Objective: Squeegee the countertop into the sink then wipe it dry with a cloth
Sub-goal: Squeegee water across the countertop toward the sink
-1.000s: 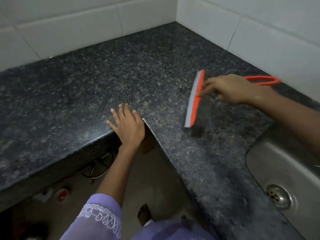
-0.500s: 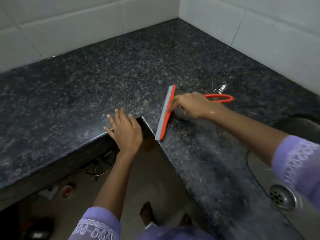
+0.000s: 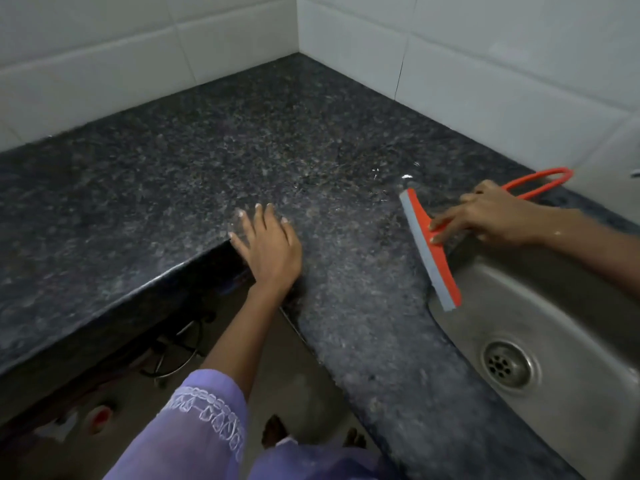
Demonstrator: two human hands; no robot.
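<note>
Right hand (image 3: pixel 491 216) fingers curled, gripping orange squeegee (image 3: pixel 431 249) at sink (image 3: pixel 554 306) rim; left hand (image 3: pixel 268 249) flat, fingers spread, on granite countertop (image 3: pixel 173 188) left of sink.

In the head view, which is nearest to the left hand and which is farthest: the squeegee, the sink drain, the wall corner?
From the left hand:
1. Squeegee, to its right at the sink's edge, held by the right hand.
2. Wall corner, straight behind it.
3. Sink drain, lower right in the sink.
</note>
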